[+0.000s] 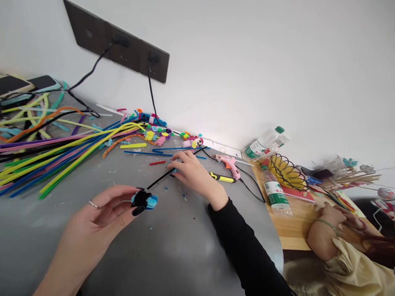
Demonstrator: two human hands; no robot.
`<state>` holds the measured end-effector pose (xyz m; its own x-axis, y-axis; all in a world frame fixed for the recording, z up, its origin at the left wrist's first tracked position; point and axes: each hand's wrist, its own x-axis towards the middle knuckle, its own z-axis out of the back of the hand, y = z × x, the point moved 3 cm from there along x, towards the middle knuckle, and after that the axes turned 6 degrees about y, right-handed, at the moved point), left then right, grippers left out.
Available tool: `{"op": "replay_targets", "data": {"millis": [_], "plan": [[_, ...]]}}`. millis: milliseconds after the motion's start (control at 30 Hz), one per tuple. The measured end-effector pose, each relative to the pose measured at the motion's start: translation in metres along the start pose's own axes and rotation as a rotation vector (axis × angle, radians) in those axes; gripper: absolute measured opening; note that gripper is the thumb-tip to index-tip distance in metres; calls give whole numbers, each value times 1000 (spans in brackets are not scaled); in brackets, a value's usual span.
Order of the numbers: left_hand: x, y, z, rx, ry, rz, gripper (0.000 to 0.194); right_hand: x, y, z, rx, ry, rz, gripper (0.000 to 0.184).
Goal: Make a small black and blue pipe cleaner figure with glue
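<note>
The left hand is pinching a small black-and-blue fuzzy piece between thumb and fingers, above the grey tabletop; the grip is covering part of its left side, so its full shape is escaping view; the right hand is bending over a thin black stem, whose middle is passing out of sight beneath it, while a black length is showing again beyond; the right fingers are curling beside a mostly hidden blue bit, and I cannot tell whether they are gripping the stem or only resting there; the stem's near end is pointing at the fuzzy piece, but whether the two are touching is hard to make out; just beyond the right wrist, a pink glue gun is lying beside a yellow-and-black handle; at left, a bundle of coloured stems is running out past the picture's edge; at right, another person's hands are overlapping above a wooden tabletop, and what they are holding is too unclear to name.
</note>
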<state>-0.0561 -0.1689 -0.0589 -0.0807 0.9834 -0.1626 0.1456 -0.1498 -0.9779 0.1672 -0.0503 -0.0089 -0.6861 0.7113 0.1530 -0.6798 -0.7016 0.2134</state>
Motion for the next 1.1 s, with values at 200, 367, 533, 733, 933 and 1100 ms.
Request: {"op": "replay_targets", "data": {"millis": [200,367,533,733,933,1100], "plan": [[5,6,12,-55,-32,-9,43,12,4,-5,-43,-29,100,22],[9,13,11,-223,-11,11,39,-3,13,36,-2,-189,49,30],[7,9,5,-320,53,38,36,-38,43,78,387,-273,-39,21],[3,-5,-13,-341,78,42,37,-63,65,68,700,-137,-205,15],[-3,-21,-31,-405,84,48,43,-70,67,48,805,-100,-271,18],[-6,-22,-34,-425,92,28,39,-75,68,48,849,-137,-311,22]]}}
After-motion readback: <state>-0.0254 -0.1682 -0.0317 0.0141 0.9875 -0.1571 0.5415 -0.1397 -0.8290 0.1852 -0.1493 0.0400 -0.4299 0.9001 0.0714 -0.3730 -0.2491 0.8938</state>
